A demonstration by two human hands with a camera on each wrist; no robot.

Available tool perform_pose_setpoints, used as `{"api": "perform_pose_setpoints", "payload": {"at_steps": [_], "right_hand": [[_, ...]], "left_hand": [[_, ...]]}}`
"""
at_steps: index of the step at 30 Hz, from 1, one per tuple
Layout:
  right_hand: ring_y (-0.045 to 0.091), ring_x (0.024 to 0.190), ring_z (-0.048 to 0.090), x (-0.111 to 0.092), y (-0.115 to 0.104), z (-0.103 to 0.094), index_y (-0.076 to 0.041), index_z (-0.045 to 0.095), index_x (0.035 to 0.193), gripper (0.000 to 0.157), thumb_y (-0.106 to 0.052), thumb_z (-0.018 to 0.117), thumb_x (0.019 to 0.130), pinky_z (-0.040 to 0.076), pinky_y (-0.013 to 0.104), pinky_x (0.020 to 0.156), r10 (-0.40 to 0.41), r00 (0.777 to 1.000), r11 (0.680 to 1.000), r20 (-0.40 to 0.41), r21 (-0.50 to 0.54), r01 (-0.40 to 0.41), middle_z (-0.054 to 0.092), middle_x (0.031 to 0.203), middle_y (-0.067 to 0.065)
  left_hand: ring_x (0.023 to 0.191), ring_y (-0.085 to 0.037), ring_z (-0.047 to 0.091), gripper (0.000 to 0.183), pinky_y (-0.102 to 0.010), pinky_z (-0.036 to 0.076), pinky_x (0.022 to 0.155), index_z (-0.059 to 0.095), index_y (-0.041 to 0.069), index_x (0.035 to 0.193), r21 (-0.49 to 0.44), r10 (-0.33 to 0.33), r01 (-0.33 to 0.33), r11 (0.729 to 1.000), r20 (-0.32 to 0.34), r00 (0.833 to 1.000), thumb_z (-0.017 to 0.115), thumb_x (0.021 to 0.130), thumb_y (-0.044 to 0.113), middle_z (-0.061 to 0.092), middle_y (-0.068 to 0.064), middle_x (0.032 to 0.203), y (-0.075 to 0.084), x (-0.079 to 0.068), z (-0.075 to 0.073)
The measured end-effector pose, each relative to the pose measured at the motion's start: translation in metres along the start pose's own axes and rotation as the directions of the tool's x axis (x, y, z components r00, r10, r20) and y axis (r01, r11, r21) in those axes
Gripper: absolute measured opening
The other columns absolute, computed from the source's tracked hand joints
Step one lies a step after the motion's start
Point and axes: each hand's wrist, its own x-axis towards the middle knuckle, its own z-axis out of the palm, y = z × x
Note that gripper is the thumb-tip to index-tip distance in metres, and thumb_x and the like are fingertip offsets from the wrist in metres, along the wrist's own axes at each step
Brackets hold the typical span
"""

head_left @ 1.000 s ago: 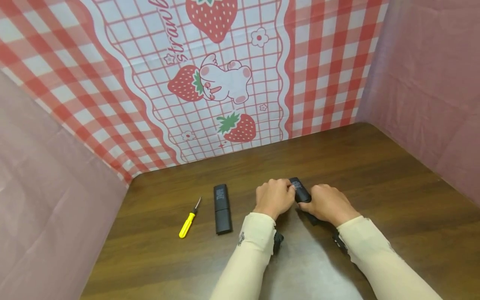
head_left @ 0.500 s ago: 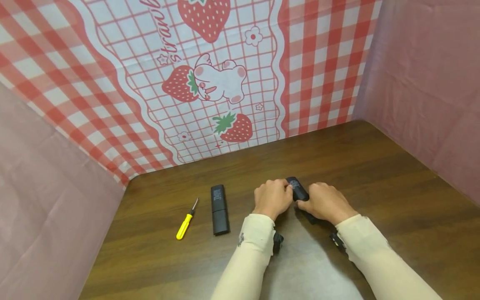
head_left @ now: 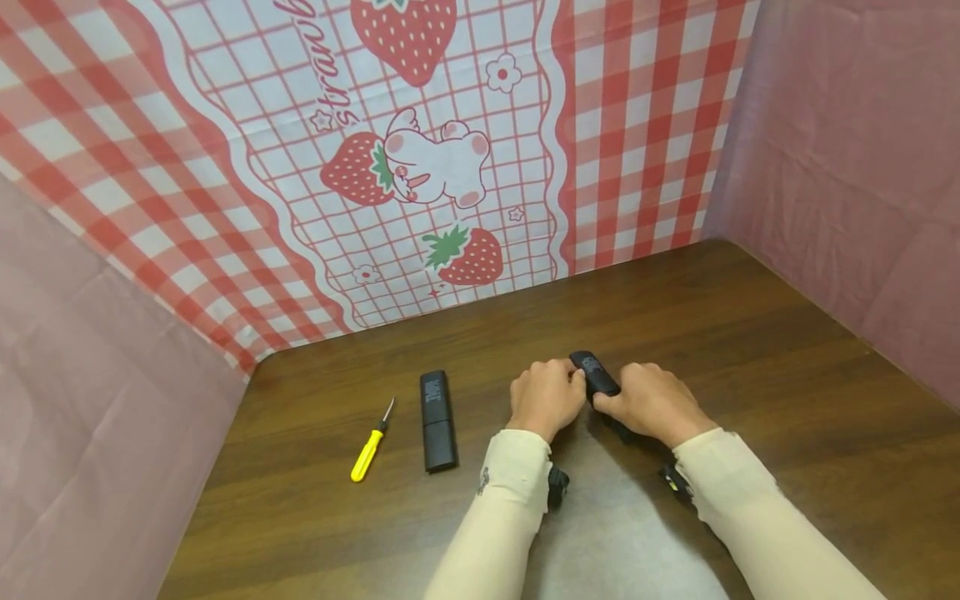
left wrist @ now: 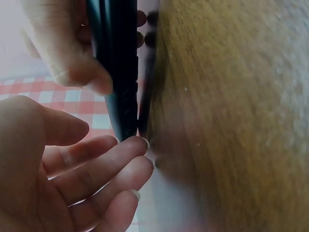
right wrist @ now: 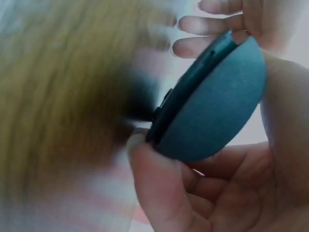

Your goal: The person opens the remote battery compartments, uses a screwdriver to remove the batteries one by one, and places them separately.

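My right hand grips a black remote control across its middle, its back with printed text facing up. In the right wrist view the thumb lies along one edge of the remote control, with fingers on the other side. Small bumps show on the face turned to the table. My left hand is at the remote's far end. In the left wrist view, fingertips of the left hand reach that end, loosely bent, and the thumb stands apart from it. A narrow gap separates remote and tabletop.
A second black remote control lies back up on the wooden table, left of the hands. Beside it is a yellow-handled screwdriver. A strawberry-print cloth hangs behind, with pink cloth at the sides.
The head view has shifted slightly, so the table things appear a little further left. Both hands keep their places at the remote control, which is tilted very slightly differently.
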Motion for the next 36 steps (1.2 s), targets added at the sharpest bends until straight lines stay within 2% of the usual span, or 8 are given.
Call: {"api": "perform_pose_setpoints", "payload": {"at_steps": [6,12,18,22,26,32,34,36], "right_hand": [[0.024,0.055,0.051,-0.0006,0.0013,-0.0003,-0.006,0.060,0.072,0.038,-0.041,0.066,0.085,0.039,0.035,0.049,0.002,1.000,1.000,-0.026,0.021,-0.001,0.056,0.067,0.009],[0.022,0.052,0.049,-0.0013,0.0016,-0.0013,-0.009,0.057,0.066,0.035,-0.038,0.065,0.083,0.037,0.034,0.046,-0.025,0.996,0.999,-0.083,0.039,0.028,0.053,0.063,0.007],[0.021,0.051,0.049,-0.0005,0.0018,0.0002,-0.009,0.058,0.065,0.037,-0.039,0.065,0.087,0.037,0.034,0.047,-0.052,0.991,0.996,-0.121,0.069,0.061,0.053,0.061,0.006],[0.021,0.052,0.049,-0.0010,0.0018,0.0005,-0.010,0.061,0.067,0.037,-0.039,0.065,0.089,0.038,0.033,0.047,-0.061,0.989,0.994,-0.136,0.081,0.073,0.054,0.061,0.005],[0.020,0.053,0.049,-0.0015,0.0008,0.0001,-0.010,0.064,0.070,0.035,-0.039,0.066,0.089,0.038,0.033,0.047,-0.078,0.983,0.992,-0.167,0.082,0.092,0.054,0.062,0.004],[0.021,0.059,0.052,-0.0008,-0.0018,0.0015,-0.007,0.070,0.081,0.034,-0.041,0.069,0.088,0.040,0.034,0.051,-0.115,0.968,0.989,-0.224,0.061,0.131,0.060,0.070,0.004],[0.021,0.061,0.054,-0.0004,-0.0032,0.0021,-0.005,0.071,0.086,0.036,-0.041,0.069,0.087,0.042,0.035,0.053,-0.133,0.961,0.987,-0.244,0.056,0.151,0.062,0.075,0.005],[0.022,0.064,0.055,0.0002,-0.0041,0.0028,-0.003,0.071,0.089,0.036,-0.039,0.070,0.087,0.044,0.036,0.055,-0.143,0.954,0.986,-0.264,0.049,0.161,0.064,0.079,0.007]], "left_hand": [[0.081,-0.021,0.069,0.024,-0.039,0.049,0.064,0.078,0.030,0.105,-0.024,0.004,-0.004,1.000,0.001,1.000,0.056,0.100,0.038,0.074,0.003,0.097,0.0017,0.0003,0.0028],[0.072,-0.019,0.066,0.026,-0.038,0.047,0.060,0.077,0.028,0.088,-0.025,0.015,-0.015,1.000,0.000,1.000,0.056,0.099,0.040,0.072,0.005,0.084,0.0028,0.0012,0.0032],[0.063,-0.019,0.063,0.039,-0.036,0.045,0.056,0.071,0.026,0.068,-0.044,-0.041,0.041,0.998,0.002,0.999,0.057,0.096,0.050,0.068,0.004,0.071,0.0032,0.0025,0.0019],[0.064,-0.018,0.062,0.042,-0.035,0.045,0.056,0.072,0.024,0.074,-0.131,-0.090,0.093,0.987,0.035,0.995,0.055,0.095,0.055,0.067,0.004,0.072,0.0048,0.0029,0.0017],[0.069,-0.020,0.063,0.042,-0.035,0.045,0.058,0.073,0.020,0.082,-0.240,-0.127,0.136,0.961,0.053,0.991,0.056,0.095,0.055,0.069,0.001,0.078,0.0066,0.0032,0.0016],[0.066,-0.019,0.062,0.038,-0.033,0.045,0.057,0.072,0.017,0.079,-0.350,-0.145,0.145,0.926,0.027,0.989,0.059,0.095,0.049,0.067,0.001,0.072,0.0069,0.0048,0.0050],[0.060,-0.017,0.064,0.035,-0.032,0.048,0.055,0.072,0.014,0.084,-0.449,-0.154,0.159,0.879,0.048,0.987,0.061,0.096,0.045,0.067,0.001,0.067,0.0065,0.0057,0.0057],[0.054,-0.015,0.064,0.032,-0.030,0.051,0.054,0.072,0.011,0.090,-0.554,-0.168,0.183,0.812,0.077,0.983,0.063,0.096,0.041,0.066,0.001,0.062,0.0064,0.0067,0.0062]]}}
